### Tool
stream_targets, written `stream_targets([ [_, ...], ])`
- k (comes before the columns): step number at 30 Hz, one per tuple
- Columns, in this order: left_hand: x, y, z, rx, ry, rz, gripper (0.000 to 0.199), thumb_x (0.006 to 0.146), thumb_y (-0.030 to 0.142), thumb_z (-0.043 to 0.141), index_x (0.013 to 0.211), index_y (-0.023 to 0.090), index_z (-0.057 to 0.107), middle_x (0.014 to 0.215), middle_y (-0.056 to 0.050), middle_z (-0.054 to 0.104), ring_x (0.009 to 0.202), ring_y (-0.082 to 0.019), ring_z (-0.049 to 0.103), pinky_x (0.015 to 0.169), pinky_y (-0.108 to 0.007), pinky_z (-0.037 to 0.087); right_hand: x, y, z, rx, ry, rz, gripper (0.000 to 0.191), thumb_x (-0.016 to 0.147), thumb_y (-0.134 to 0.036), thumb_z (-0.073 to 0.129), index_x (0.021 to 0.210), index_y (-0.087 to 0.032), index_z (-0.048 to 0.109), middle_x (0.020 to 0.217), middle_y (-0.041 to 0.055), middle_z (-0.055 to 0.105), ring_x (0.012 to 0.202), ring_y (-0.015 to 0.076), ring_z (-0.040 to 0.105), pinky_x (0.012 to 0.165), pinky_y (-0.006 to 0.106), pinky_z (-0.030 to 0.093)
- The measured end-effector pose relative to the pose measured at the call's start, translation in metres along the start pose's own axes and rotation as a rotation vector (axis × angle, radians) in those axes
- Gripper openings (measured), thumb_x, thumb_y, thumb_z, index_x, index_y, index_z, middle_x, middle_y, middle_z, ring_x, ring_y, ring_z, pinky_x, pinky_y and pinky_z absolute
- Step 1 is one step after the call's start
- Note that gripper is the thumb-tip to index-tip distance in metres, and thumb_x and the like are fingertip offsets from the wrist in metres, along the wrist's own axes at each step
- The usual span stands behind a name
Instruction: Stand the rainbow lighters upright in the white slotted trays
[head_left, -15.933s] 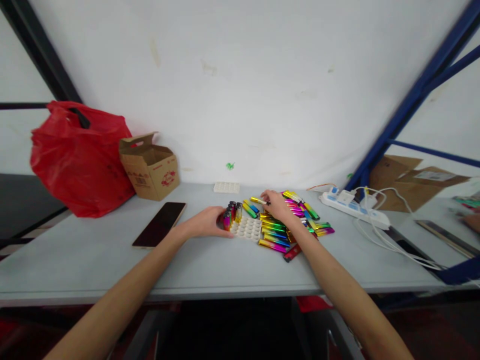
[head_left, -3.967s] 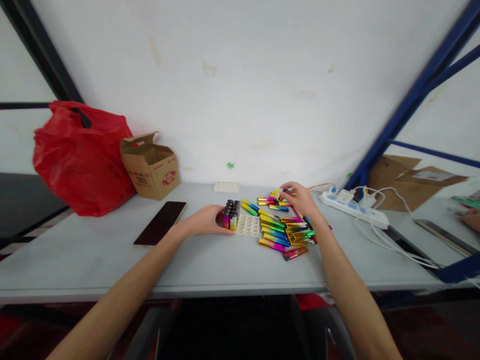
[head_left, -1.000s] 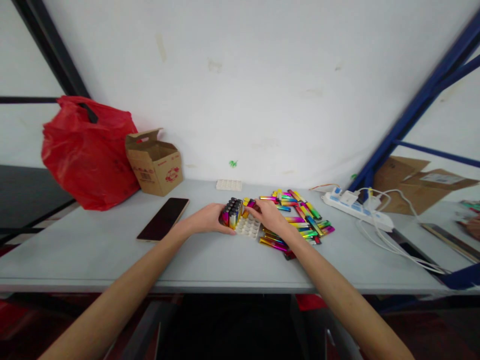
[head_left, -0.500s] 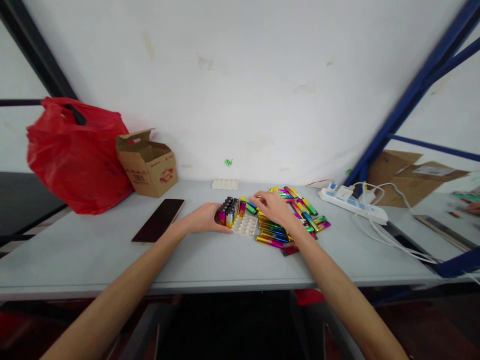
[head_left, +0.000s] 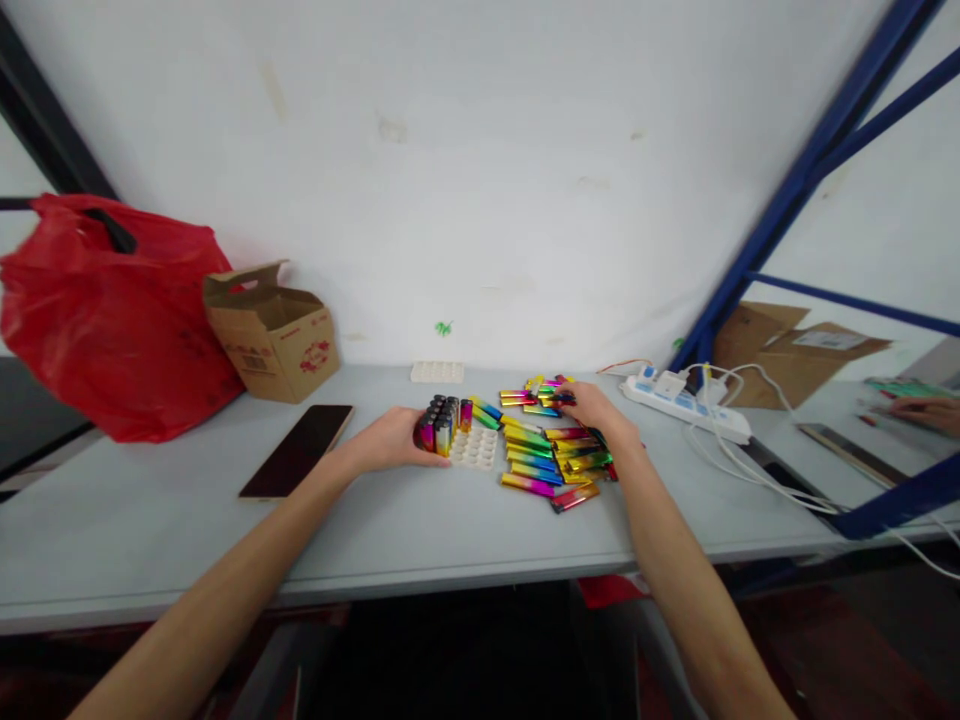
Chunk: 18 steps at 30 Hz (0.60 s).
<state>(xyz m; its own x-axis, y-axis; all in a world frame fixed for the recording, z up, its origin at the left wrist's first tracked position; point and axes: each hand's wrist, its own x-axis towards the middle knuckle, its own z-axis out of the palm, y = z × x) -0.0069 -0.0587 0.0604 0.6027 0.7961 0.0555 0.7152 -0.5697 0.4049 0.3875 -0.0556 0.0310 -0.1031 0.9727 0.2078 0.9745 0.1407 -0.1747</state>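
My left hand (head_left: 394,438) curves around a block of upright lighters (head_left: 442,425) with black tops and shiny coloured bodies, its thumb along the near side. They stand at the left end of a white tray (head_left: 474,449) with rows of round holes; its right part shows bare holes. Away to the right, my right hand (head_left: 596,408) reaches over the loose lighters (head_left: 529,465), its fingers closed on a lighter at the back of the pile. The fingertips are partly hidden among the lighters. Two loose lighters (head_left: 487,412) lie just behind the tray.
A second white tray (head_left: 437,372) lies by the wall. To the left are a phone (head_left: 298,450), an open cardboard box (head_left: 281,340) and a red plastic bag (head_left: 120,320). A power strip (head_left: 686,408) with cables, a blue frame and another person's hand (head_left: 930,410) are at the right.
My right hand has moved from beside the tray to the right, over the back of the pile, and lighters there have shifted. My left hand stays around the upright lighters. The view has shifted slightly.
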Motion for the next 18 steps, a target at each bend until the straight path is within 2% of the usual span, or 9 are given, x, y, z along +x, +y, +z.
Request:
stream_targets([
  [7,0.0,-0.003,0.001,-0.013,-0.01,-0.005,0.063,0.059,0.074,0.074,0.088,0.018,0.068,0.078,-0.002,0.072,0.07,-0.023,0.064,0.058,-0.028,0.043,-0.001,-0.004,-0.009,0.127,-0.001,-0.011,0.019,0.082,-0.026,0.075,0.099,-0.017,0.075,0.095,0.0088,0.077,0.086,0.0217,0.07,0.076,0.028,0.049],
  [9,0.0,-0.004,0.002,-0.013,-0.003,-0.01,0.063,0.059,0.074,0.074,0.088,0.018,0.069,0.08,-0.002,0.073,0.07,-0.023,0.064,0.058,-0.028,0.043,-0.003,-0.008,-0.014,0.162,0.027,-0.027,0.015,0.087,-0.027,0.069,0.097,-0.016,0.074,0.093,0.0088,0.076,0.083,0.0207,0.068,0.075,0.028,0.047],
  [12,0.001,-0.007,0.003,-0.007,0.013,-0.021,0.063,0.058,0.074,0.075,0.087,0.018,0.069,0.079,-0.003,0.073,0.069,-0.023,0.064,0.057,-0.029,0.043,-0.004,-0.016,-0.018,0.25,0.144,-0.052,0.025,0.096,-0.033,0.055,0.103,-0.017,0.072,0.083,0.006,0.073,0.074,0.0185,0.063,0.072,0.029,0.045],
  [15,0.001,-0.007,0.003,-0.029,0.014,-0.008,0.065,0.058,0.073,0.076,0.091,0.018,0.07,0.084,-0.004,0.075,0.072,-0.024,0.066,0.061,-0.03,0.046,-0.002,-0.029,-0.016,0.47,0.251,-0.06,0.032,0.096,-0.043,0.051,0.106,-0.018,0.069,0.072,0.0012,0.066,0.065,0.0166,0.057,0.066,0.028,0.042],
  [18,0.0,-0.007,0.003,-0.048,0.012,0.002,0.065,0.059,0.072,0.076,0.095,0.019,0.071,0.089,-0.004,0.076,0.077,-0.025,0.067,0.066,-0.03,0.048,0.003,-0.047,-0.01,0.813,0.303,-0.03,0.035,0.087,-0.053,0.064,0.091,-0.019,0.068,0.067,-0.0015,0.059,0.064,0.0154,0.053,0.063,0.027,0.042],
])
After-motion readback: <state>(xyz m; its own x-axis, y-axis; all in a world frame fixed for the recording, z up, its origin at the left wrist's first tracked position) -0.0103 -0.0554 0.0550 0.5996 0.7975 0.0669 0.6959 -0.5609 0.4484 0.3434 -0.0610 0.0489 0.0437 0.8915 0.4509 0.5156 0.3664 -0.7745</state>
